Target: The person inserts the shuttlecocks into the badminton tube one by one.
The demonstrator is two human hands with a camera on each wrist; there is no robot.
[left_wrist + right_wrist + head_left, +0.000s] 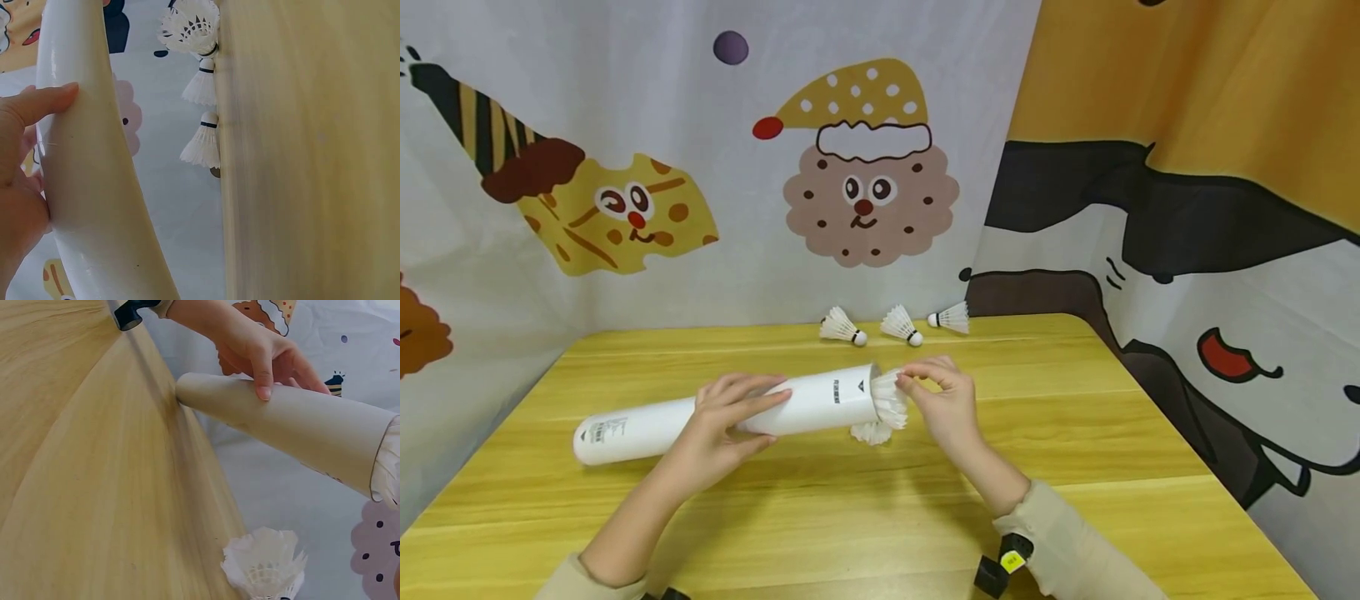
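Note:
A long white shuttlecock tube [816, 400] lies slanted across the middle of the head view, its mouth end raised to the right. My left hand [722, 425] grips the tube around its middle, thumb on the near side; the left wrist view shows this hand [25, 150] at the left edge. At the mouth, a shuttlecock [891, 402] sticks out feathers first, its cork hidden inside. My right hand [947, 408] pinches the feather edge between thumb and index finger. Just below the mouth lies another shuttlecock [872, 433], partly covered by the tube.
Along the table's back edge lie three more shuttlecocks, a left one [842, 327], a middle one [902, 325] and a right one [951, 318]. The wooden table [1075, 433] meets a printed curtain [700, 108] behind it. A black wrist device [1003, 565] sits by the right sleeve.

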